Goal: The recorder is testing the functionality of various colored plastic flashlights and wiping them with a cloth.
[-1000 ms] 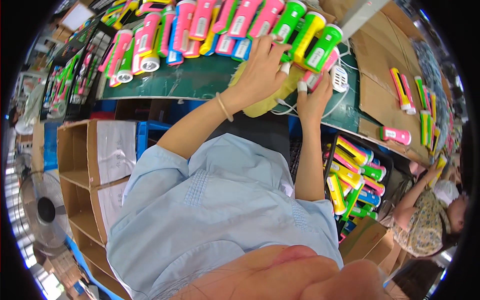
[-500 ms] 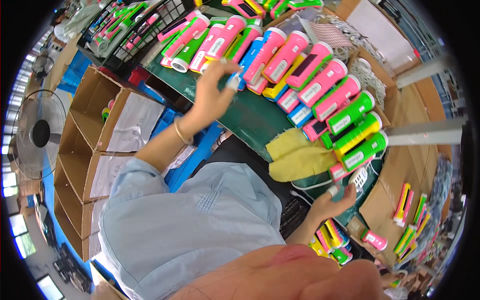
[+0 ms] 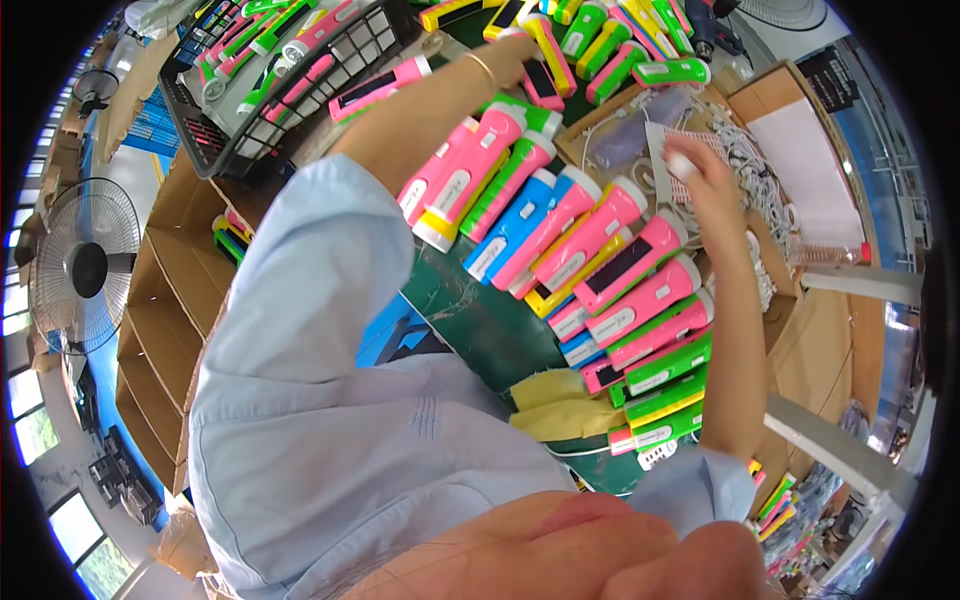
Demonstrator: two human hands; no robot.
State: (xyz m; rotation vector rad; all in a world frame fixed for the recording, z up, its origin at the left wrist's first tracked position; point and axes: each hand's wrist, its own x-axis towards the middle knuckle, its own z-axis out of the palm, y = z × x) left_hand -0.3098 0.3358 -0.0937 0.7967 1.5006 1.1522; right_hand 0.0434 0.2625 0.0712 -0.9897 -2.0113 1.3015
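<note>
My left hand point(image 3: 511, 60) reaches across to the far flashlights, at a yellow flashlight point(image 3: 545, 52) and a pink one with a dark panel point(image 3: 541, 86). Its fingers are partly hidden there, so its grip is unclear. Above the open carton, my right hand point(image 3: 708, 175) is bent, with a white cover on one fingertip. Its curled fingers overlap a thin sheet with a pink checked pattern point(image 3: 692, 147); what they pinch, if anything, is too small to make out. Between my arms lies a fanned row of pink, green, blue and yellow flashlights point(image 3: 640, 312).
A black crate point(image 3: 290, 110) of flashlights stands far left. The carton point(image 3: 590, 125) holds white cords point(image 3: 755, 165) and a purple plastic bag point(image 3: 622, 145). A yellow cloth point(image 3: 562, 403) lies at the near table edge. Grey metal posts point(image 3: 845, 447) stand right; cardboard compartments point(image 3: 180, 290) stand left.
My left hand has gone from the near end of the flashlight row to the far group. My right hand has risen from the near right to the checked sheet. The view has shifted forward.
</note>
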